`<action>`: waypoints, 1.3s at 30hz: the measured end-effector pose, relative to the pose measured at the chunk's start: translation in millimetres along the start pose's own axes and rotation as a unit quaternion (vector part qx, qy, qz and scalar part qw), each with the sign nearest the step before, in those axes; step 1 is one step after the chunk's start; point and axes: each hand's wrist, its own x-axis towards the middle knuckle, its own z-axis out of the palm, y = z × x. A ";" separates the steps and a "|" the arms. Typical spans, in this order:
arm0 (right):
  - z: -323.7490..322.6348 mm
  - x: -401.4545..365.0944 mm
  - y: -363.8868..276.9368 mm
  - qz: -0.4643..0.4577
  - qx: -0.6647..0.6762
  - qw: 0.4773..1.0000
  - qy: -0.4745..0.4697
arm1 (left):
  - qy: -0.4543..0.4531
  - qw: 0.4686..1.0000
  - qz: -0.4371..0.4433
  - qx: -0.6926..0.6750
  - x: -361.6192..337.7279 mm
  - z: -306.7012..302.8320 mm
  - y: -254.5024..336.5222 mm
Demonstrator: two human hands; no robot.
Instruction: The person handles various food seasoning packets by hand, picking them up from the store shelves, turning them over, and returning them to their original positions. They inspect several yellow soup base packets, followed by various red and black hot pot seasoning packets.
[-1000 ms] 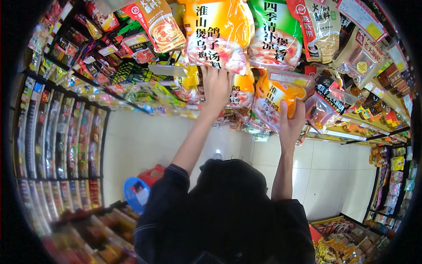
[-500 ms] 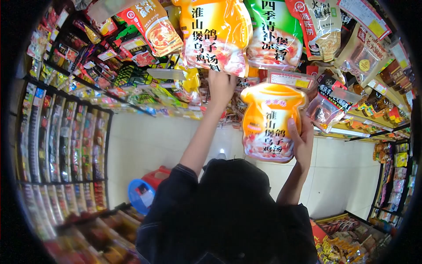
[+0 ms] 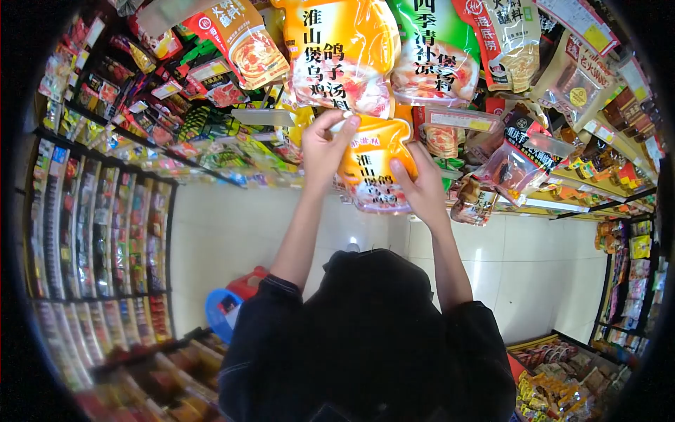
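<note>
Pouch (image 3: pixel 373 172) btwn L hand (image 3: pixel 325 146) & R hand (image 3: pixel 426 186)

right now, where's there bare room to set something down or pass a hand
Bare floor lies between the left shelves, blue container and left forearm, and between the right forearm and right shelves; a smaller patch shows between the forearms. Hanging packets crowd around the held packet.

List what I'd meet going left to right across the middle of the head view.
Tall packed shelves, left hand, small orange pouch, right hand, clear-fronted pack with a black-and-red label, narrow shelving at the far side.
</note>
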 end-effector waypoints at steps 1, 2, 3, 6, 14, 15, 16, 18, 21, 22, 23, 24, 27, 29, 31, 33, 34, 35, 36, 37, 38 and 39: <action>2.2 1.0 0.7 0.013 -0.008 1.000 0.003 | 0.018 1.000 0.016 0.000 4.8 -1.7 -4.5; 4.7 1.8 2.3 0.010 -0.003 1.000 0.007 | 0.034 0.999 0.035 0.010 7.7 -2.4 -6.8; 6.8 2.9 3.7 0.008 0.001 1.000 0.012 | 0.050 0.997 0.054 0.020 10.3 -2.0 -8.5; 9.1 5.7 -2.3 0.012 0.004 1.000 0.029 | 0.075 0.994 0.078 0.020 16.5 -0.9 -15.7; 6.8 10.3 4.7 -0.019 -0.029 0.999 0.031 | 0.058 0.994 0.070 -0.058 21.3 6.9 -5.0; 6.4 8.9 4.0 -0.010 -0.031 0.999 0.026 | 0.051 0.995 0.061 -0.063 23.2 5.1 -7.3; 6.6 6.4 2.9 -0.001 -0.033 0.999 0.022 | 0.052 0.996 0.060 -0.047 25.0 1.8 -12.3; 7.8 4.9 2.3 0.005 -0.038 0.999 0.017 | 0.053 0.997 0.057 -0.015 25.7 -4.5 -20.9; 10.2 5.1 0.9 -0.002 -0.044 0.999 0.016 | 0.075 0.996 0.047 0.014 23.0 -3.6 -22.6; 10.3 5.6 1.3 -0.001 -0.045 0.999 0.017 | 0.073 0.996 0.050 0.020 23.5 -3.6 -22.8; 10.3 6.6 1.2 0.000 -0.045 0.999 0.017 | 0.072 0.996 0.055 0.025 24.3 -4.0 -23.1; 9.8 7.3 0.9 0.001 -0.043 0.999 0.015 | 0.070 0.995 0.058 0.030 24.8 -4.2 -23.3; 7.6 7.8 -0.3 -0.001 -0.037 0.999 0.012 | 0.073 0.995 0.061 -0.030 24.7 -3.2 -23.3; 5.5 7.8 -0.8 -0.012 -0.037 0.999 0.016 | 0.071 0.995 0.066 -0.014 23.0 -2.3 -20.3; 6.2 7.6 0.3 -0.012 -0.023 0.999 0.028 | 0.068 0.995 0.067 -0.023 21.0 3.1 -12.1; 6.9 9.0 1.3 -0.012 -0.019 0.999 0.036 | 0.065 0.994 0.067 -0.056 21.2 9.1 -2.4; 7.3 9.7 2.4 -0.012 -0.020 0.999 0.038 | 0.061 0.994 0.062 -0.063 22.3 7.0 -4.8; 7.7 10.2 2.8 -0.012 -0.021 0.999 0.041 | 0.057 0.994 0.057 -0.070 24.5 3.3 -9.6; 7.3 10.5 2.4 -0.012 -0.022 0.999 0.038 | 0.052 0.994 0.053 -0.077 26.2 2.0 -10.5; 6.3 10.7 0.9 -0.013 -0.024 0.999 0.034 | 0.055 0.994 0.051 -0.084 26.6 1.9 -10.9; 5.0 11.2 -0.7 -0.015 -0.025 0.999 0.031 | 0.057 0.993 0.049 -0.092 26.8 2.5 -10.4; 3.6 11.1 -2.2 -0.011 -0.028 0.999 0.023 | 0.060 0.992 0.048 -0.099 27.6 3.2 -9.9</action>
